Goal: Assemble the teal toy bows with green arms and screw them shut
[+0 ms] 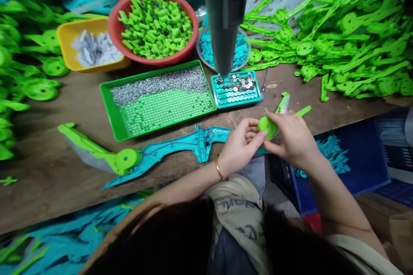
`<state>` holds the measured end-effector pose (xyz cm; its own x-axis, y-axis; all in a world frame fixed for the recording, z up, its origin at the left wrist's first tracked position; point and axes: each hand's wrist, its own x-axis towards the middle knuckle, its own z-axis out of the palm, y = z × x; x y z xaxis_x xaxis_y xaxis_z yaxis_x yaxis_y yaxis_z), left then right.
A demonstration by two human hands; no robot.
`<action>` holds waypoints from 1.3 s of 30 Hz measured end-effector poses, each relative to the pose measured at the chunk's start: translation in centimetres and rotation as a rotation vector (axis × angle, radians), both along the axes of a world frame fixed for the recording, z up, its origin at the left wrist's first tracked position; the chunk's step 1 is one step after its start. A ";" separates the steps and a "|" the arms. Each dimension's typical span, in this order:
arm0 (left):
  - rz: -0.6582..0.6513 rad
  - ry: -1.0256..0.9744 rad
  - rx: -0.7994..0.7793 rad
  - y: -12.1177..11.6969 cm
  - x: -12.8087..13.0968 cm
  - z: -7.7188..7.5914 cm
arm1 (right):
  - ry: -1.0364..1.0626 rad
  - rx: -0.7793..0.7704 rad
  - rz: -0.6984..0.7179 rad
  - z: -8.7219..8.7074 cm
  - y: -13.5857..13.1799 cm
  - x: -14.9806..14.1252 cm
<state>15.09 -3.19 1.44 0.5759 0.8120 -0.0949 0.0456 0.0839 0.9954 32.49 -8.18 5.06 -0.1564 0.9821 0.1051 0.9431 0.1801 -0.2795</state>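
Observation:
A long teal plastic piece (171,148) shaped like a toy bow lies along the front of the table, thin red wires running over it. At its left end sits a bright green arm (97,148) with a round hub and a clear strip. Over the right end, my left hand (240,146) has its fingers curled against the edge of a green round-hubbed arm (267,128). My right hand (292,137) grips that same arm from the other side, thumb and fingers closed round it. The fingers partly cover the hub and the teal piece's right end.
Behind are a green tray (118,122) of small metal pieces, a teal tray (222,104) of metal discs, a red bowl (112,25) and a yellow tub (67,47). A grey post (222,30) descends in front. Loose green arms (348,51) are heaped right; a blue crate (364,172) stands below.

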 end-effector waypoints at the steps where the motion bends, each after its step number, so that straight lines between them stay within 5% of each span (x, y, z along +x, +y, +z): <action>1: -0.004 0.083 0.193 0.2 -0.7 -0.1 | -0.023 -0.013 0.008 -0.1 0.0 0.3; 5: -0.074 0.411 0.919 0.6 -3.3 -0.8 | -0.013 -0.102 0.119 -0.8 0.1 1.8; 8: -0.136 0.533 1.107 0.3 -3.9 -1.8 | 0.039 -0.146 0.205 -1.5 0.2 1.6; 25: -0.212 0.685 1.138 -0.1 -3.8 -2.5 | 0.032 -0.201 0.237 -2.2 1.1 0.1; 30: -0.207 0.605 1.218 -0.7 -3.3 -2.4 | 0.206 -0.224 0.213 -3.1 0.6 0.2; 35: -0.352 0.560 1.250 -1.1 -1.7 -2.9 | 0.405 -0.292 0.172 -2.6 -0.2 0.8; 37: -0.384 0.577 1.240 -0.9 -1.3 -3.2 | 0.538 -0.309 0.120 -2.5 0.4 2.3; 39: -0.393 0.567 1.251 -0.6 -1.3 -3.3 | 0.599 -0.170 -0.082 -3.0 1.6 4.5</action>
<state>13.84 -3.78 -1.83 0.9065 0.3306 0.2625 0.2696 -0.9319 0.2429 36.95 -6.54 2.07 -0.0427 0.9991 -0.0077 0.6228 0.0206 -0.7821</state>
